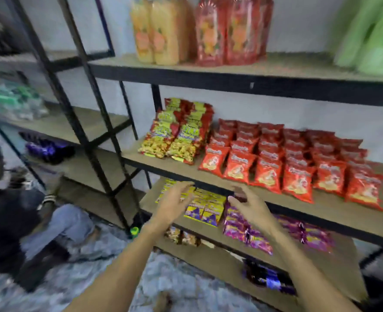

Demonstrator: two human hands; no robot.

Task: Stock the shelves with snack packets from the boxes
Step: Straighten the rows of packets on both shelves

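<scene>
Reaching with left hand (172, 204) and right hand (250, 207), both spread, empty. Guessing yellow-purple foil snack packets (205, 210) light, crinkly, slippery; grab sides.

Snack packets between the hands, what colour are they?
The snack packets are yellow with purple, clearest in the head view.

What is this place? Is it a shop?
Probably a small shop or its stockroom: tall metal shelves hold neat rows of red snack packets, yellow packets and purple packets.
</scene>
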